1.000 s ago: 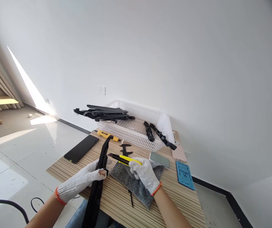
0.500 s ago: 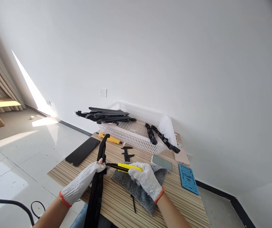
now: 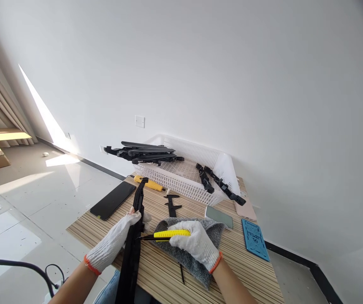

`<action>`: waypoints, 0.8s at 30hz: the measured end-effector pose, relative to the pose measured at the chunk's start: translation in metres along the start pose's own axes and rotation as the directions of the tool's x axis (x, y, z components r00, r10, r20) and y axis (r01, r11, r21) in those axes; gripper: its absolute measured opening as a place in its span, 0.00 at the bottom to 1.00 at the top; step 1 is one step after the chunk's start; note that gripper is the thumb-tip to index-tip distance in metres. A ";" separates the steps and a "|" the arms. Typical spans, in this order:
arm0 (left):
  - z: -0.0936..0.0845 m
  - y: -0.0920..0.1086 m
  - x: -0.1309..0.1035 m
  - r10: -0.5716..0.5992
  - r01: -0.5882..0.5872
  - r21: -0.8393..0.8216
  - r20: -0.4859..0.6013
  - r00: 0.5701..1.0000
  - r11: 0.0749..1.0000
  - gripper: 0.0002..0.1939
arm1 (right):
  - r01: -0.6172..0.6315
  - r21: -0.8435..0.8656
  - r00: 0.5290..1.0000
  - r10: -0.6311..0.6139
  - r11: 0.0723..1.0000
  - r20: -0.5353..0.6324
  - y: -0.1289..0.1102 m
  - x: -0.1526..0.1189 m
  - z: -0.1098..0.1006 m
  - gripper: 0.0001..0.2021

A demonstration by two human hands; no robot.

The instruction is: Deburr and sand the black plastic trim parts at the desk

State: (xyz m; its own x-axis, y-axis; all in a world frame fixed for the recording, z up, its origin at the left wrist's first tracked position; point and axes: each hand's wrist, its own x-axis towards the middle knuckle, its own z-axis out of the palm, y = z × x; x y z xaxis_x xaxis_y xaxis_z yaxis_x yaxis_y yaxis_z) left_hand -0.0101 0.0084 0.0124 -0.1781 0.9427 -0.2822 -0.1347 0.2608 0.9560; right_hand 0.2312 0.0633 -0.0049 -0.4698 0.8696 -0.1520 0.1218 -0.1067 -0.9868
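My left hand (image 3: 118, 238), in a white glove with an orange cuff, is closed around a long black plastic part (image 3: 131, 253) that stretches from the tabletop down past the near edge. A yellow utility knife (image 3: 172, 233) is gripped in my gloved right hand (image 3: 196, 242). Its dark tip points left and meets the black part just below my left fingers; whether it touches is too small to tell. Beneath my right hand lies a grey cloth (image 3: 184, 257), with a thin black rod (image 3: 182, 273) at its lower edge.
Behind the hands, a white basket (image 3: 181, 185) holds several black parts (image 3: 150, 153). On the wooden table (image 3: 159, 285) are a black phone (image 3: 113, 200), yellow tool (image 3: 150, 183), black caliper (image 3: 172, 204), grey-green phone (image 3: 219, 216), pink phone (image 3: 245, 207) and blue plate (image 3: 255, 238).
The knife in my right hand has moved down along the black part, from beside my left fingers to below them. The whole view has shifted slightly.
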 end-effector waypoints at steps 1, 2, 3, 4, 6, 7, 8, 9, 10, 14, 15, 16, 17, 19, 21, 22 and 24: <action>0.000 0.000 0.000 0.003 -0.003 -0.020 0.018 1.000 1.000 0.26 | -0.006 -0.021 1.000 0.006 1.000 -0.006 0.001 0.000 0.001 0.17; -0.001 -0.001 0.001 0.012 -0.011 -0.031 0.038 0.999 0.999 0.26 | -0.011 -0.034 1.000 0.010 0.999 -0.014 0.003 0.001 0.002 0.18; -0.002 -0.002 0.003 0.019 -0.017 -0.030 0.049 0.999 0.999 0.27 | -0.007 -0.040 1.000 0.006 0.999 -0.023 0.004 0.001 0.003 0.19; -0.005 -0.004 0.004 0.026 -0.025 -0.022 0.055 0.998 0.999 0.27 | 0.003 -0.043 1.000 -0.004 0.999 -0.026 0.005 0.002 0.003 0.19; -0.009 -0.007 0.006 0.042 -0.041 -0.009 0.071 0.997 0.999 0.28 | 0.031 -0.057 0.999 -0.032 0.998 -0.024 0.006 0.002 0.002 0.19; -0.011 -0.008 0.006 0.045 -0.045 -0.003 0.073 0.996 0.999 0.29 | 0.044 -0.067 0.999 -0.045 0.997 -0.022 0.006 0.002 0.002 0.19; -0.011 -0.008 0.005 0.049 -0.049 0.002 0.069 0.996 0.999 0.29 | 0.058 -0.074 0.998 -0.060 0.996 -0.019 0.006 0.001 0.001 0.19; -0.011 -0.007 0.004 0.054 -0.055 0.008 0.062 0.997 0.998 0.29 | 0.072 -0.078 0.997 -0.073 0.994 -0.017 0.006 0.001 -0.001 0.19; -0.010 -0.005 0.003 0.059 -0.060 0.013 0.056 0.997 0.998 0.28 | 0.080 -0.083 0.997 -0.082 0.993 -0.014 0.005 0.000 -0.002 0.19; -0.002 0.002 0.000 0.112 -0.115 0.012 0.165 0.980 0.993 0.26 | 0.076 -0.116 0.997 -0.077 0.990 -0.004 0.003 -0.004 -0.005 0.21; 0.000 0.003 0.000 0.130 -0.134 0.012 0.190 0.973 0.991 0.27 | 0.065 -0.123 0.998 -0.066 0.990 -0.003 0.003 -0.005 -0.005 0.21; 0.001 0.003 -0.001 0.143 -0.149 0.015 0.199 0.970 0.989 0.29 | 0.054 -0.124 0.998 -0.056 0.991 -0.006 0.003 -0.005 -0.005 0.22; 0.001 0.002 0.000 0.148 -0.155 0.023 0.190 0.971 0.988 0.31 | 0.047 -0.119 0.999 -0.049 0.992 -0.010 0.002 -0.006 -0.004 0.22; 0.000 -0.002 0.001 0.127 -0.135 0.050 0.143 0.982 0.990 0.39 | 0.048 -0.098 0.998 -0.051 0.994 -0.024 0.002 -0.005 -0.003 0.21; -0.005 -0.007 0.003 0.071 -0.080 0.076 0.110 0.991 0.994 0.47 | 0.063 -0.068 0.996 -0.067 0.996 -0.050 0.002 -0.005 -0.002 0.20; -0.007 -0.009 0.004 0.041 -0.051 0.088 0.111 0.993 0.995 0.50 | 0.070 -0.058 0.995 -0.073 0.996 -0.066 0.002 -0.004 -0.001 0.20; -0.011 -0.012 0.006 -0.009 -0.007 0.115 0.140 0.990 0.993 0.52 | 0.068 -0.050 0.993 -0.073 0.996 -0.089 0.002 -0.004 -0.001 0.21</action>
State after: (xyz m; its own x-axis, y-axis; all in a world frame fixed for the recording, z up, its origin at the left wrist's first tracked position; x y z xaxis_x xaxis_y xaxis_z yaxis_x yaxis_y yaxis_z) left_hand -0.0208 0.0085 -0.0017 -0.0390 0.9600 -0.2773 -0.0208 0.2766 0.9608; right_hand 0.2345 0.0602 -0.0062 -0.3978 0.9144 -0.0744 0.1331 -0.0228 -0.9908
